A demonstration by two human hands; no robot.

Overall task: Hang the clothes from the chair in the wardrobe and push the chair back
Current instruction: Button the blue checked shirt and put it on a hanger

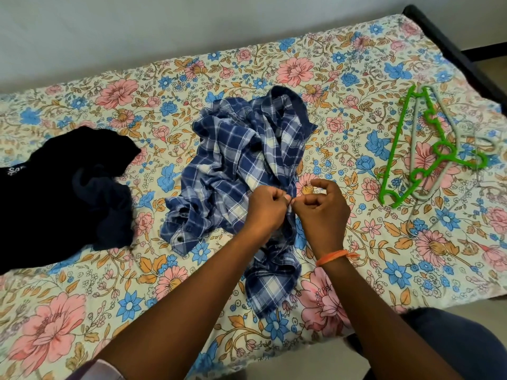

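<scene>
A crumpled blue and white plaid shirt [236, 165] lies in the middle of the bed. My left hand [264, 205] and my right hand [323, 207] meet over its front edge, and both pinch the fabric between thumb and fingertips at the same spot. An orange band circles my right wrist. A pile of dark navy and black clothes [60, 187] lies at the left of the bed. A green hanger [428, 149] lies at the right, on top of a grey hanger [450, 171]. Neither chair nor wardrobe is in view.
The bed's floral sheet [137, 297] fills most of the view. A white wall runs behind it. The dark bed frame [450, 48] shows at the far right corner. My knee in dark trousers [444, 341] is at the lower right, over pale floor.
</scene>
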